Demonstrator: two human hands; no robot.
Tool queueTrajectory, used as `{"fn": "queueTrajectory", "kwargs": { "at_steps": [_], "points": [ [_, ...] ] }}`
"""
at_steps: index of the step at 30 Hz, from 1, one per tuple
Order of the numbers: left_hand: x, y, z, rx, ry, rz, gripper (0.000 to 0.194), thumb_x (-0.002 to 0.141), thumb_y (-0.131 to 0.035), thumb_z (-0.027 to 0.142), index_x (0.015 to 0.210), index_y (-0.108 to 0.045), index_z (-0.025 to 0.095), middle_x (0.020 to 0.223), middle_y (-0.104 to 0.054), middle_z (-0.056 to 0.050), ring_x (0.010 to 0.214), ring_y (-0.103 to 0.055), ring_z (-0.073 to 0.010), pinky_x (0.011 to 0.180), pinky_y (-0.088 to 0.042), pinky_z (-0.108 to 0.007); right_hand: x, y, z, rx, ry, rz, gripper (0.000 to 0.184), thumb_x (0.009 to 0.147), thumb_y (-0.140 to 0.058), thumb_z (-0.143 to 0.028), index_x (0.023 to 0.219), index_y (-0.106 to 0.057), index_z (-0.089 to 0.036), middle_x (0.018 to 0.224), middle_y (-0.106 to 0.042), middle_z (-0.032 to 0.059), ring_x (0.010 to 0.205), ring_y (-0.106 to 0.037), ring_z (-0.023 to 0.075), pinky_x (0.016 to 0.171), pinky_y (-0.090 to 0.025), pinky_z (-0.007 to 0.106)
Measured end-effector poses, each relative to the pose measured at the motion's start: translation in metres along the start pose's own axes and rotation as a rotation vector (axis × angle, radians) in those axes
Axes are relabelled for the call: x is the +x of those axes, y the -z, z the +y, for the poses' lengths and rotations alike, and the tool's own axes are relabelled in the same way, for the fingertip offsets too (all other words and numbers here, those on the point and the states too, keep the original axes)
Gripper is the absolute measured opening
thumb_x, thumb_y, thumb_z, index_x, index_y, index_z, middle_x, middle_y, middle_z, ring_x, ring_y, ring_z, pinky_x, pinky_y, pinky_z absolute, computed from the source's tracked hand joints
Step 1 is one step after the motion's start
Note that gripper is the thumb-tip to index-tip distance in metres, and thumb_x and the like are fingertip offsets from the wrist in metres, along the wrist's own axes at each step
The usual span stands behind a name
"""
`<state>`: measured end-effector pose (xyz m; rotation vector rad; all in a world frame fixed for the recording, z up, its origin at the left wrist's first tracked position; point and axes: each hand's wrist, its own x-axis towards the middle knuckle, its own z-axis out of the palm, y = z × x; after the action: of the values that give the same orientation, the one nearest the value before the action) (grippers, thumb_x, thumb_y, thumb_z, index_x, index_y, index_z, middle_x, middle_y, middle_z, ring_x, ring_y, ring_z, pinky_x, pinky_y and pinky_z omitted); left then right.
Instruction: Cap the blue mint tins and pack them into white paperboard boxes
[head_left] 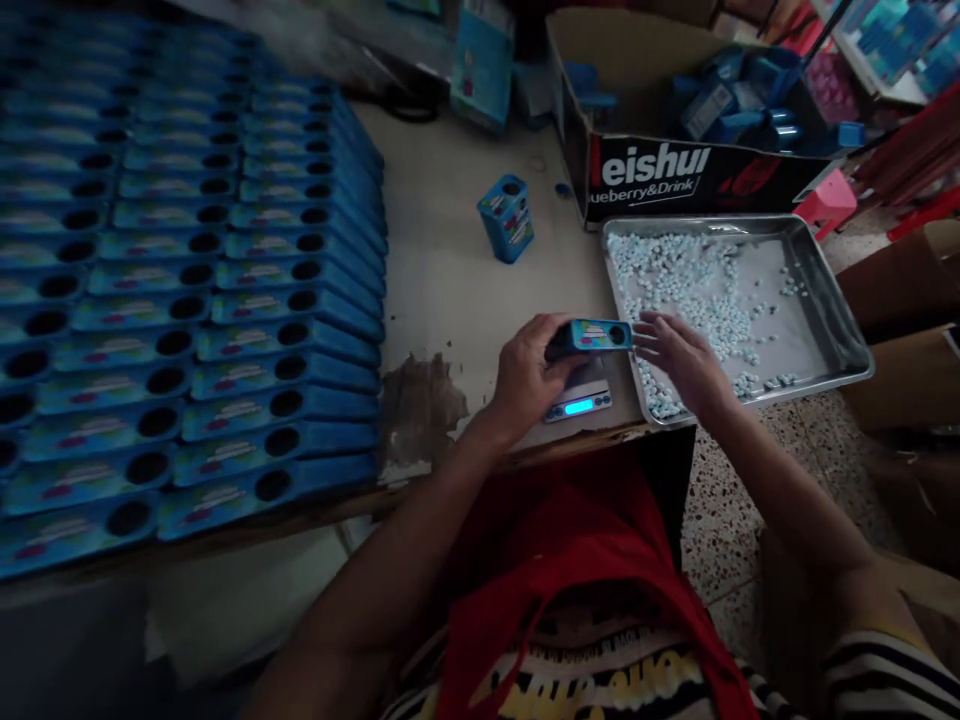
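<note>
My left hand is closed around a small blue tin with a round hole in its top, held just above a small digital scale with a lit blue display. My right hand hovers at the near left edge of a metal tray, fingers bent over the pale blue candies scattered in it, right beside the tin's hole. Whether the fingers pinch any candy is hidden.
Rows of the same blue tins cover the table's left half. One tin stands alone mid-table. A cardboard box holding blue tins sits behind the tray. A pink stool and boxes stand on the floor at right.
</note>
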<state>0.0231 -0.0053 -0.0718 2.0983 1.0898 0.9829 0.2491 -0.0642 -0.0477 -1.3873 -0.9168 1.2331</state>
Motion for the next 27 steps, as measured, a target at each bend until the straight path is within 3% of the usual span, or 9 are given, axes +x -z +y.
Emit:
{"fn": "queueTrajectory", "kwargs": {
  "at_steps": [4, 7, 12, 16, 20, 23, 27],
  "points": [
    [0.032, 0.004, 0.034, 0.285, -0.364, -0.104, 0.033, 0.098, -0.058, 0.018, 0.123, -0.076, 0.031, 0.126, -0.076, -0.007, 0.123, -0.064, -0.0292, 0.116, -0.044, -0.051, 0.005, -0.012, 0.011, 0.361, -0.178, -0.015, 0.038, 0.095, -0.060, -0.060, 0.107, -0.066, -0.025, 0.112, -0.076, 0.0086, 0.105, -0.072, 0.0227, 0.099, -0.060, 0.042],
    [0.044, -0.003, 0.041, 0.350, -0.452, -0.130, 0.035, 0.099, -0.056, 0.017, 0.122, -0.077, 0.033, 0.127, -0.076, -0.007, 0.125, -0.062, -0.0293, 0.116, -0.041, -0.052, 0.010, -0.011, 0.012, 0.478, -0.233, 0.017, 0.032, 0.097, -0.056, -0.055, 0.097, -0.062, -0.024, 0.103, -0.075, 0.0091, 0.101, -0.071, 0.0231, 0.094, -0.060, 0.041],
    [0.042, -0.015, 0.020, 0.308, -0.278, -0.078, 0.031, 0.096, -0.062, 0.023, 0.123, -0.075, 0.029, 0.118, -0.077, -0.008, 0.109, -0.066, -0.0295, 0.104, -0.049, -0.047, 0.013, -0.006, 0.011, 0.627, -0.267, 0.014, 0.018, 0.096, -0.057, -0.040, 0.090, -0.059, -0.023, 0.095, -0.073, 0.0091, 0.104, -0.070, 0.0235, 0.099, -0.060, 0.041],
    [0.029, -0.016, 0.007, 0.095, -0.121, 0.048, 0.030, 0.093, -0.072, 0.034, 0.121, -0.071, 0.025, 0.114, -0.075, -0.007, 0.108, -0.069, -0.0262, 0.101, -0.054, -0.042, 0.011, 0.000, 0.008, 0.571, -0.271, -0.056, 0.015, 0.092, -0.062, -0.036, 0.092, -0.063, -0.022, 0.099, -0.075, 0.0113, 0.108, -0.072, 0.0247, 0.104, -0.060, 0.044],
    [0.004, -0.008, -0.001, -0.184, 0.131, 0.126, 0.044, 0.086, -0.080, 0.043, 0.120, -0.061, 0.024, 0.110, -0.072, -0.004, 0.101, -0.073, -0.0209, 0.094, -0.060, -0.035, 0.012, 0.015, 0.007, 0.482, -0.252, -0.086, 0.022, 0.083, -0.072, -0.035, 0.100, -0.071, -0.020, 0.100, -0.076, 0.0115, 0.110, -0.072, 0.0249, 0.107, -0.059, 0.043],
    [-0.018, 0.000, -0.009, -0.284, 0.241, 0.110, 0.048, 0.080, -0.084, 0.041, 0.118, -0.059, 0.025, 0.105, -0.072, -0.001, 0.097, -0.073, -0.0194, 0.089, -0.062, -0.032, 0.017, 0.033, 0.005, 0.313, -0.130, -0.020, 0.029, 0.081, -0.077, -0.042, 0.102, -0.073, -0.023, 0.104, -0.077, 0.0093, 0.109, -0.072, 0.0233, 0.105, -0.059, 0.043],
    [-0.037, 0.002, -0.020, -0.295, 0.286, 0.102, 0.045, 0.079, -0.084, 0.038, 0.115, -0.059, 0.025, 0.099, -0.072, -0.001, 0.093, -0.073, -0.0196, 0.086, -0.062, -0.032, 0.023, 0.055, 0.003, -0.027, 0.005, -0.003, 0.039, 0.080, -0.081, -0.053, 0.105, -0.074, -0.024, 0.111, -0.076, 0.0075, 0.107, -0.071, 0.0210, 0.100, -0.059, 0.042]
  ]
}}
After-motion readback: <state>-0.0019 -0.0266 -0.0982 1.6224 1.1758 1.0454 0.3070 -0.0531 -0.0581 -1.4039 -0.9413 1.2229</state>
